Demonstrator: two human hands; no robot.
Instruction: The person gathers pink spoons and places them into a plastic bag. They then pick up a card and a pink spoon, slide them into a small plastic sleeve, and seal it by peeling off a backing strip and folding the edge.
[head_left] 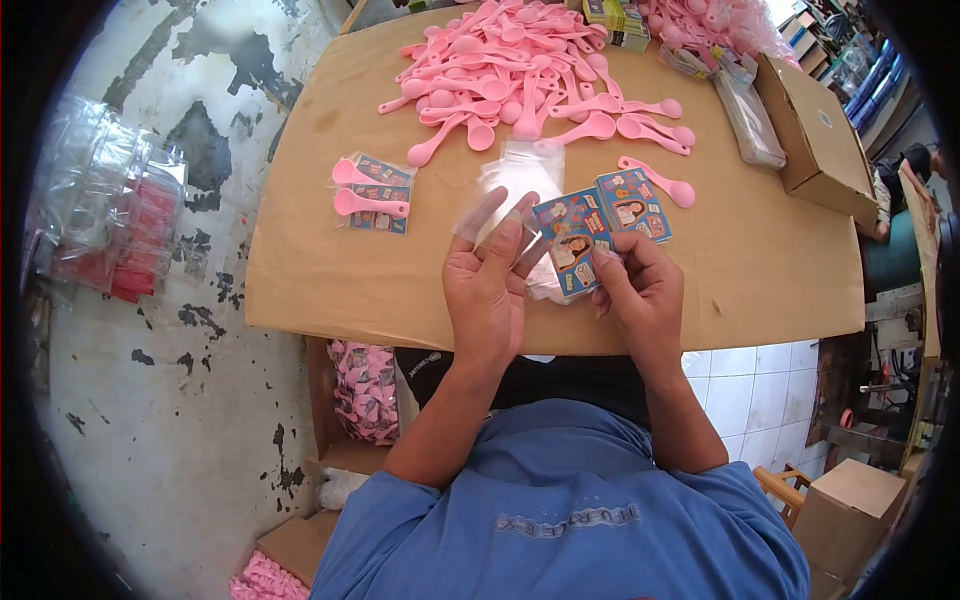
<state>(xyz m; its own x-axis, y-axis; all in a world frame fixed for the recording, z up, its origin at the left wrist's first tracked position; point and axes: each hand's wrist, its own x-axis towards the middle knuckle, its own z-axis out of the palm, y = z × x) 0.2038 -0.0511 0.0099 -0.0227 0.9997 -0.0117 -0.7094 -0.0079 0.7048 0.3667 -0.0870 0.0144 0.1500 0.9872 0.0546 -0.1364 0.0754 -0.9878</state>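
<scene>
Over the front of the brown table, my left hand [487, 275] is closed on a clear plastic bag [484, 212], pinched between thumb and fingers. My right hand [640, 290] grips a blue printed card [574, 240] by its right edge. The card's left edge is beside the fingers of my left hand. Behind it lies a stack of similar cards [636, 203]. Clear bags [530, 165] lie spread under and behind my hands. One pink spoon [672, 187] rests right of the stack. At the left, two pink spoons [372, 204] lie on packed cards [383, 222].
A large heap of pink spoons [495, 75] covers the table's back. At the right stand an open cardboard box [815, 140] and a clear packet [750, 120]. Plastic bags [125, 210] hang off the left side, and another carton [855, 505] stands low at the right.
</scene>
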